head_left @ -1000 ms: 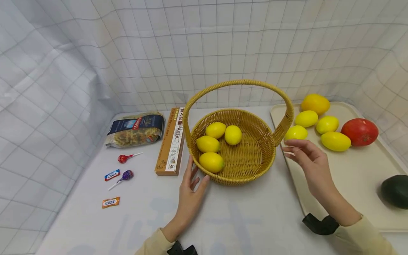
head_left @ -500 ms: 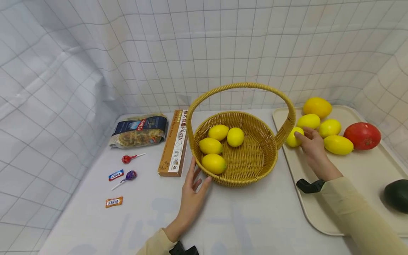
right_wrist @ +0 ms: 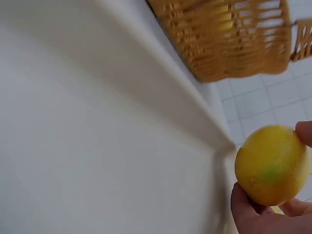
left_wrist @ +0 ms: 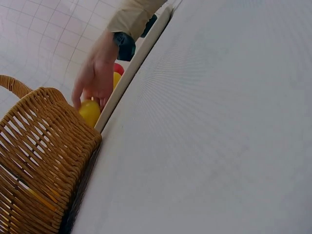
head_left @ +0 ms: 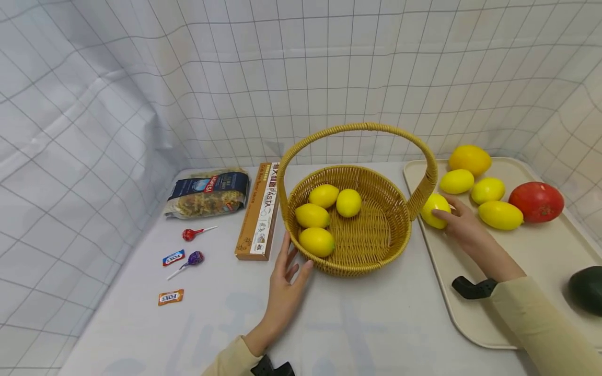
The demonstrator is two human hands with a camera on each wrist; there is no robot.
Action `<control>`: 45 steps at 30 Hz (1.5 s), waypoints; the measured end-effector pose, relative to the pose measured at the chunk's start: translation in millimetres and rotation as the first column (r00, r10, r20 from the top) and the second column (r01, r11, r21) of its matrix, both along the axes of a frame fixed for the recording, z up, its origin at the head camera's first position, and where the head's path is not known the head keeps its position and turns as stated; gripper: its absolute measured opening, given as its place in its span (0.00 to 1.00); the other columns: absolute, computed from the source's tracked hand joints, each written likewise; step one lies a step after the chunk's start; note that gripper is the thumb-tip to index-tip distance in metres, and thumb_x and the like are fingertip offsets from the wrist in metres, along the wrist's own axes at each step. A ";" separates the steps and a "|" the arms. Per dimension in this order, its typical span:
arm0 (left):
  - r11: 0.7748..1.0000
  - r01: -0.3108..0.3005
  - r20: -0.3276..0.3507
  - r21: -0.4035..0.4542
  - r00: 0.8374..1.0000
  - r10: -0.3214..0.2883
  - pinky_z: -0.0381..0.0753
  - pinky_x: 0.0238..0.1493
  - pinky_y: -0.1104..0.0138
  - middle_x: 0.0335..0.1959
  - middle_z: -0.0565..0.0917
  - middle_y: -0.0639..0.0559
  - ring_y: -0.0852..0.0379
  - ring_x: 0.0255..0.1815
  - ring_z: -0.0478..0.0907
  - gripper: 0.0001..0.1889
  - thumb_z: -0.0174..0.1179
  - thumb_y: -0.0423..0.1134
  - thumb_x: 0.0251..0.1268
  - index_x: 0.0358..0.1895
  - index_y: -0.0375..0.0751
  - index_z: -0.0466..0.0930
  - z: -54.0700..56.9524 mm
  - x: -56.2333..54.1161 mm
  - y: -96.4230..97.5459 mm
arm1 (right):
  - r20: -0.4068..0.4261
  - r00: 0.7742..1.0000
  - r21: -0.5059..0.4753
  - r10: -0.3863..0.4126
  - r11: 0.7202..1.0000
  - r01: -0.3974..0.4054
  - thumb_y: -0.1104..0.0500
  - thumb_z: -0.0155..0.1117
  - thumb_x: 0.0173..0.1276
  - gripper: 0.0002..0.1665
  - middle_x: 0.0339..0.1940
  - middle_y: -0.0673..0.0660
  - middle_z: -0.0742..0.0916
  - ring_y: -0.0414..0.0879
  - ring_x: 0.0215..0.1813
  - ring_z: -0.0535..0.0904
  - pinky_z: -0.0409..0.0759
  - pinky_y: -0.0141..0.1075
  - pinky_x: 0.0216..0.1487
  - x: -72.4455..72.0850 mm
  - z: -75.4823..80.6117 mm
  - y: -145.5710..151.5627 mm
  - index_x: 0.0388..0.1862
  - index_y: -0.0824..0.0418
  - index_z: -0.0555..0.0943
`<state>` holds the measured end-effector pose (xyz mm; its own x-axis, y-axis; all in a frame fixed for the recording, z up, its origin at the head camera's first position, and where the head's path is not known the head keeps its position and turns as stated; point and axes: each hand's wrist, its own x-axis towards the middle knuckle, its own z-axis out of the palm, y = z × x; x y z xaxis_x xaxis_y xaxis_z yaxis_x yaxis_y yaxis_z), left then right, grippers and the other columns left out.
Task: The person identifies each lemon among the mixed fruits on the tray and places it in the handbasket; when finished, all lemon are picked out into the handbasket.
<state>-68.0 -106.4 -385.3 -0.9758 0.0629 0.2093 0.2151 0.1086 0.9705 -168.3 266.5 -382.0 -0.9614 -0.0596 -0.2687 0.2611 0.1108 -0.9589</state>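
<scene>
My right hand (head_left: 463,222) grips a yellow lemon (head_left: 435,211) over the left side of the cream tray (head_left: 442,292). Thumb and fingers wrap the same lemon (right_wrist: 273,165) in the right wrist view. At the front left of a woven basket (head_left: 362,240), my left hand (head_left: 285,287) rests with its fingers spread against the rim. Inside the basket, several lemons (head_left: 312,215) sit toward the left, and its tall handle (head_left: 362,127) arches above. The left wrist view shows the basket's side (left_wrist: 44,156) close up, with the right hand (left_wrist: 97,78) and its lemon beyond.
More lemons (head_left: 457,181), an orange-yellow fruit (head_left: 470,160), a red fruit (head_left: 536,201) and a dark green one (head_left: 588,290) lie on the tray. Left of the basket are a pasta box (head_left: 258,211), a pasta bag (head_left: 208,192), lollipops (head_left: 195,258) and small wrapped candies (head_left: 171,297).
My right hand has reached onto the tray, closed around the nearest lemon, and drawn it slightly toward me. The left hand has stayed at the basket; the head view has shifted slightly.
</scene>
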 end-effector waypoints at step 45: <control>1.000 -0.002 -0.039 -0.015 0.999 0.002 0.63 0.60 0.47 0.73 0.49 0.42 0.44 0.67 0.58 0.35 0.51 0.29 0.70 0.74 0.37 0.43 1.1 -1.2 1.8 | 0.180 0.969 -0.361 -0.172 0.905 0.227 0.68 0.44 0.74 0.43 0.73 0.60 0.48 0.50 0.70 0.50 0.54 0.39 0.67 -4.5 39.8 -155.4 0.76 0.55 0.33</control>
<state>-69.2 -104.6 -384.1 -0.9670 0.0643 0.2467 0.2530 0.1235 0.9596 -172.8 111.0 -342.2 -0.9177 0.0063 -0.3972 0.3746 -0.3189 -0.8706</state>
